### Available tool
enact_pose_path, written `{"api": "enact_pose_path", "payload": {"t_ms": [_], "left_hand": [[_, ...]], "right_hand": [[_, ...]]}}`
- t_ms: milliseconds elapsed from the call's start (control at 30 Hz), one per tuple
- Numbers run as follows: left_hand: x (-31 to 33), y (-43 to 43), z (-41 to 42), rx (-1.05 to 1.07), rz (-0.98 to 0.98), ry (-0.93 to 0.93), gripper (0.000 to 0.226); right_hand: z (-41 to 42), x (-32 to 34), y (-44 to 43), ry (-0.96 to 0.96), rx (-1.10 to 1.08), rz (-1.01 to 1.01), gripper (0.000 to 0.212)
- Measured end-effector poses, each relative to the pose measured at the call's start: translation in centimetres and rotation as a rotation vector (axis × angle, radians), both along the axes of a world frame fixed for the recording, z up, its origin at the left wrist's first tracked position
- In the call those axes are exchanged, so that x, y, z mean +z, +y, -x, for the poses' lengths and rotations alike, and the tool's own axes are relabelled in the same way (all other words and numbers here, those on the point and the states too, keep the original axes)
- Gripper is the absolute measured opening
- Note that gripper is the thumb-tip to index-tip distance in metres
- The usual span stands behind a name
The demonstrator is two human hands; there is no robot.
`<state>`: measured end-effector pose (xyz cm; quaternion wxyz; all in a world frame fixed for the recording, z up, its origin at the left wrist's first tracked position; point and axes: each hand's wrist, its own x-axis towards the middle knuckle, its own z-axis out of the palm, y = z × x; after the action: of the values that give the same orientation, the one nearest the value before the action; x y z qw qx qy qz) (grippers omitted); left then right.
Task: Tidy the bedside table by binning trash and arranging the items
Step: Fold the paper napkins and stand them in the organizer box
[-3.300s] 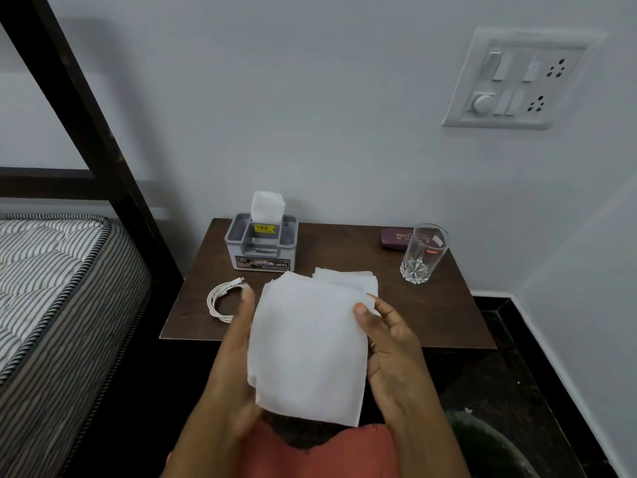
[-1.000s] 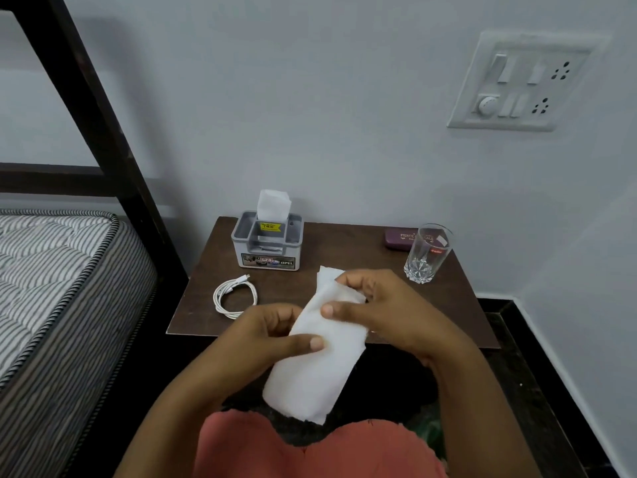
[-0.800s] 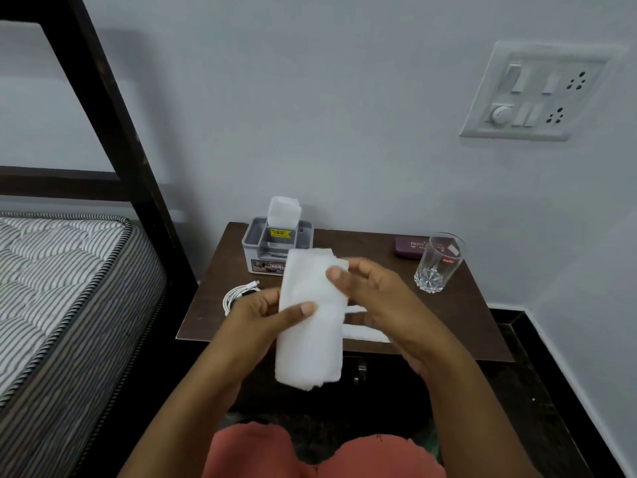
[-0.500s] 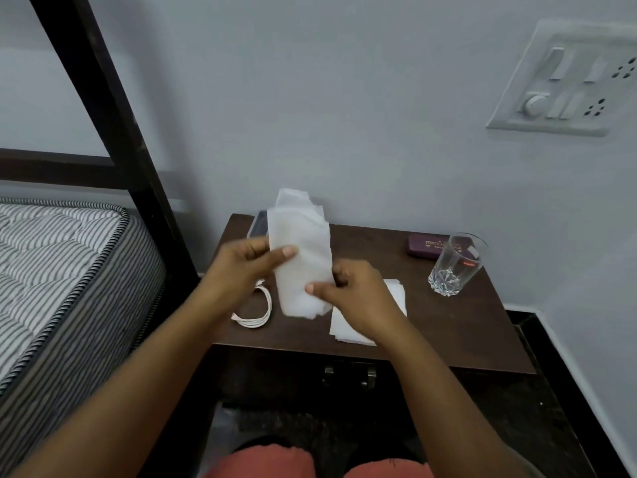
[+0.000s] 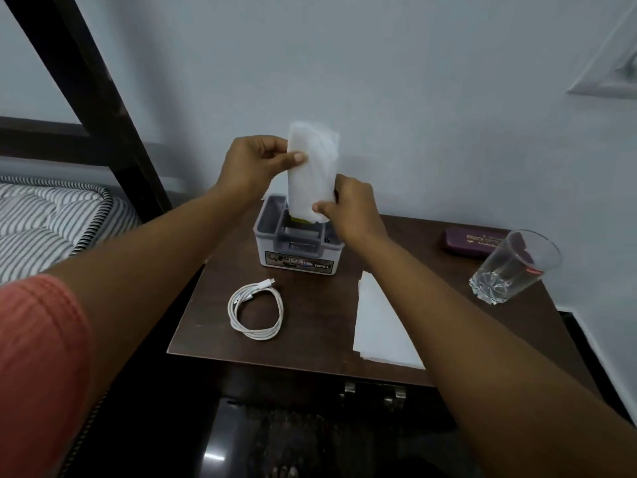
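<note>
Pinching with fingers point(image 5: 297, 157) of both hands: left hand point(image 5: 256, 163) at the upper edge of the folded tissue point(image 5: 312, 174), right hand point(image 5: 348, 210) at its lower end. Has carried it up and back; now holds it upright above the grey organiser box point(image 5: 296, 251) at the rear of the bedside table point(image 5: 310, 332), lower end at the middle slot. Probably means stowing rather than binning. Leaves a second tissue point(image 5: 379, 329) flat near the front edge.
</note>
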<state>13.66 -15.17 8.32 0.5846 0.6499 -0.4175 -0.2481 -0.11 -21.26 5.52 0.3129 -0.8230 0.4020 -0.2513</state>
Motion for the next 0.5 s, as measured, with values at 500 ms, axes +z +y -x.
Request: {"api": "enact_pose_path", "payload": {"t_ms": [500], "left_hand": [[-5.3, -0.4, -1.4, 0.055, 0.001, -0.077, 0.021]], "right_hand": [[-1.5, -3.9, -0.6, 0.065, 0.023, 0.165, 0.035]]}}
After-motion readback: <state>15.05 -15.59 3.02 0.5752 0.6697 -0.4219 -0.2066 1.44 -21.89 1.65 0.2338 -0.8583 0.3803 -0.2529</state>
